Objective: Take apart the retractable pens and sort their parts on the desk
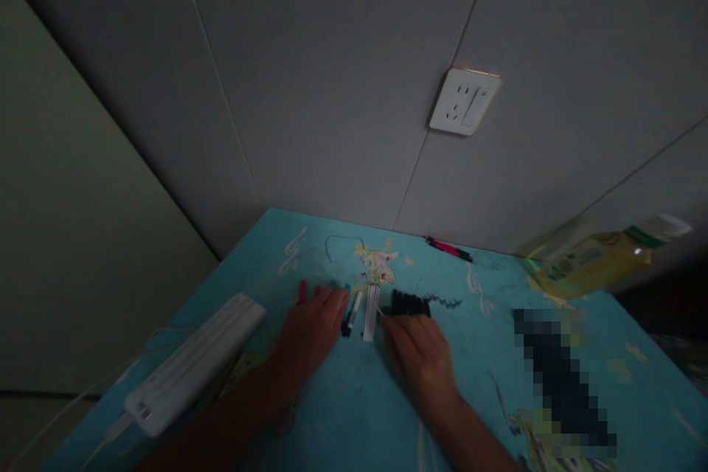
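My left hand (313,324) rests over a row of markers, with red ends (302,291) showing past its knuckles. Its fingers are bent and pressed together beside a blue-ended marker (348,287); what they grip, if anything, is hidden. A white-and-black marker (355,310) lies slightly tilted just right of that hand. Several thin white sticks (372,313) lie side by side between my two hands. My right hand (423,358) is closed in a pinch on a thin white stick (380,311) at their right edge. Black markers or caps (410,303) sit in a row beyond its knuckles.
A white power strip (193,365) with a cable lies at the left on the blue tablecloth (354,405). Red and black pencils (449,248) lie by the wall, below a socket (464,102). At the right are a bottle of yellow liquid (597,262) and a blurred dark object (564,380).
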The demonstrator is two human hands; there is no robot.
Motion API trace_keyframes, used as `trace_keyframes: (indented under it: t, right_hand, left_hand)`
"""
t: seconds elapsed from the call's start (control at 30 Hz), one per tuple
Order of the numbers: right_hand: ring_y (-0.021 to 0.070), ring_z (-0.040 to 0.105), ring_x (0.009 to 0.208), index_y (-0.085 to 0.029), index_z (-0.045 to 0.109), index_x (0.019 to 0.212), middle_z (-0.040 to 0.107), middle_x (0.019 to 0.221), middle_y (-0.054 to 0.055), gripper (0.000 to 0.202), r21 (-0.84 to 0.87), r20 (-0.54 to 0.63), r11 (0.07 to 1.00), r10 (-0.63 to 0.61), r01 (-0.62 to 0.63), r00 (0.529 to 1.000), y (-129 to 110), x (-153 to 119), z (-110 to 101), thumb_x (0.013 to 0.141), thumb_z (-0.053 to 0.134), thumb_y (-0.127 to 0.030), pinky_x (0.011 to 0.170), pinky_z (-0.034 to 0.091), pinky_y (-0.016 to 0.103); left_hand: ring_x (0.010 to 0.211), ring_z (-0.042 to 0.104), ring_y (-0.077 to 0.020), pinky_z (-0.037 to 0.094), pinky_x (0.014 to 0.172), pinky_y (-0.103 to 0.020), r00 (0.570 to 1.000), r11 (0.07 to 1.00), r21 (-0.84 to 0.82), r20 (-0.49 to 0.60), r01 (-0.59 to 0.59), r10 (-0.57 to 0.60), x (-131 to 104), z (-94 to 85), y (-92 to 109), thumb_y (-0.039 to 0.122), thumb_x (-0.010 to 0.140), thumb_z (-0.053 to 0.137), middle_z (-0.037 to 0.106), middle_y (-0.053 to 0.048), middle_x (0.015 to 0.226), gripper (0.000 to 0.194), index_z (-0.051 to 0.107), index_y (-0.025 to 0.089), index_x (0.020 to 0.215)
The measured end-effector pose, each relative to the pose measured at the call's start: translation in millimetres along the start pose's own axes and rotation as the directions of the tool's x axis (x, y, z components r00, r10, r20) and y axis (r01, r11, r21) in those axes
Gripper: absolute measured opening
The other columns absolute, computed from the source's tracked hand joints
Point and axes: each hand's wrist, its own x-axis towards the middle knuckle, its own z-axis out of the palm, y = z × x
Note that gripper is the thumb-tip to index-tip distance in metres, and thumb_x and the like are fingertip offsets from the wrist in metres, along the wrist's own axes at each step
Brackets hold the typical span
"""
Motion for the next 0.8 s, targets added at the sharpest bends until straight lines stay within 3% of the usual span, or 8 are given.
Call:
trace_keyframes:
  t: [0.13,0.27,0.43,0.53,0.63,0.8]
  right_hand:
    - [0.0236,0.062,0.087,-0.024,0.067,0.116,0.069,0.1,0.01,0.027,0.082,-0.016,0.996,0.047,-0.046,0.999,-3,6,-2,0.092,0.056,-0.017,0.078,0.05,0.04]
    - [0.0208,0.062,0.088,-0.024,0.066,0.107,0.068,0.095,0.007,0.021,0.345,-0.039,0.928,0.163,-0.139,0.986,-8,7,-14,0.091,0.055,-0.014,0.078,0.051,0.036]
    - [0.0191,0.063,0.08,-0.023,0.066,0.094,0.066,0.086,0.005,0.012,0.505,-0.067,0.84,0.269,-0.2,0.961,-16,7,-19,0.091,0.055,-0.018,0.069,0.052,0.031]
    - [0.0184,0.063,0.078,-0.023,0.064,0.113,0.066,0.088,0.005,0.022,0.49,-0.06,0.829,0.34,-0.269,0.938,-14,6,-16,0.093,0.053,-0.022,0.069,0.053,0.03]
    - [0.0177,0.063,0.08,-0.023,0.05,0.136,0.066,0.093,0.005,0.041,0.471,-0.031,0.827,0.362,-0.306,0.932,-11,2,-15,0.094,0.052,-0.022,0.074,0.054,0.031]
    - [0.0183,0.064,0.087,-0.026,0.054,0.13,0.067,0.098,0.006,0.037,0.469,0.041,0.853,0.24,-0.231,0.97,-14,-7,-15,0.095,0.049,-0.017,0.079,0.054,0.032]
  left_hand:
    - [0.082,0.065,-0.0191,0.05,0.078,-0.033,0.999,0.999,-0.008,-0.017,-0.047,0.046,-3,1.0,5,0.029,0.103,0.036,0.067,-0.005,0.095,0.029,0.061,0.021,0.113]
    - [0.078,0.066,-0.0179,0.052,0.07,-0.03,0.975,0.969,-0.107,-0.023,-0.222,0.221,-11,1.2,15,0.032,0.102,0.038,0.067,-0.005,0.095,0.032,0.055,0.021,0.127]
    - [0.078,0.066,-0.0163,0.051,0.067,-0.027,0.934,0.914,-0.207,0.003,-0.348,0.356,-23,4.4,32,0.027,0.101,0.039,0.066,-0.003,0.089,0.025,0.062,0.021,0.107]
    - [0.076,0.066,-0.016,0.051,0.068,-0.027,0.955,0.93,-0.238,0.025,-0.281,0.295,-25,6.9,36,0.027,0.101,0.038,0.066,-0.002,0.085,0.026,0.063,0.021,0.096]
    - [0.072,0.067,-0.0173,0.051,0.068,-0.03,0.987,0.97,-0.203,0.061,-0.135,0.15,-21,8.9,36,0.029,0.101,0.036,0.069,-0.003,0.082,0.03,0.062,0.02,0.088]
    - [0.067,0.069,-0.0206,0.051,0.063,-0.032,0.998,0.995,-0.102,0.052,-0.018,0.023,-7,14.4,38,0.033,0.101,0.036,0.072,-0.006,0.079,0.036,0.064,0.02,0.083]
